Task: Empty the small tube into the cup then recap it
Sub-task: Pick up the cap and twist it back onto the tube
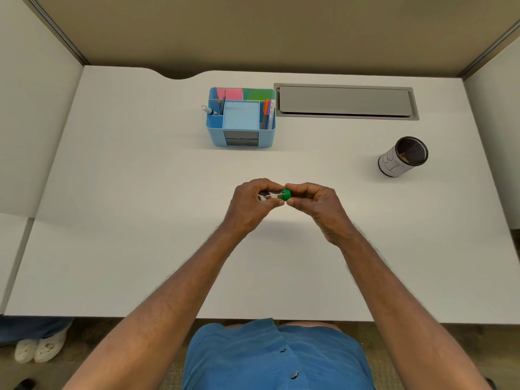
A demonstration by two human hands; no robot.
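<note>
Small tube (270,195) lay level above the worktop (140,192), gripped by the left hand (250,204) so the right hand (315,206), pinching its green cap (286,194), could twist, cup (403,157) well right.

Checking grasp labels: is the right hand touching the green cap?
Touching. Head view shows right hand fingertips pinching the green cap on the tube.

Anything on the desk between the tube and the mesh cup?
No. In the head view, bare desk separates the tube from the mesh cup.
</note>
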